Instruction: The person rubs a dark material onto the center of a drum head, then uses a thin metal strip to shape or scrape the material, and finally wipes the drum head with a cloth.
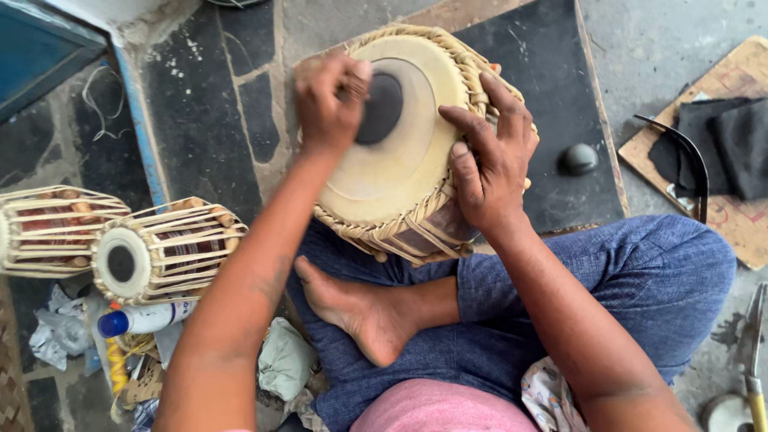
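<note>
- While we sit cross-legged on the floor [640,48], our bare foot [360,308] lies nearest, tucked under jeans, and the drum [404,152] rests tilted against our lap just beyond it.
- Our right hand [490,164] lies spread over the drum's near right rim, fingers [502,100] open and pressed flat on the braided edge, bracing rather than gripping.
- Our left hand [330,100] is curled into a loose fist at the edge of the black centre patch [382,108]; we cannot tell whether it encloses anything.
- We judge the drum fairly heavy and stiff in the body, with a taut skin that is the fragile part; the woven rim and the side straps [420,236] look the safest places to take hold.
- To our left, two smaller strapped drums [164,248] lie on their sides, touching each other, beside a white bottle with a blue cap [144,318] and crumpled bags [60,328].
- Beyond the drum, a rounded dark stone [578,158] sits alone on a black mat [552,48].
- Far right, a board [748,232] carries folded dark cloths [724,144] and a curved blade [692,164]; nothing we see is an open container with contents showing.
</note>
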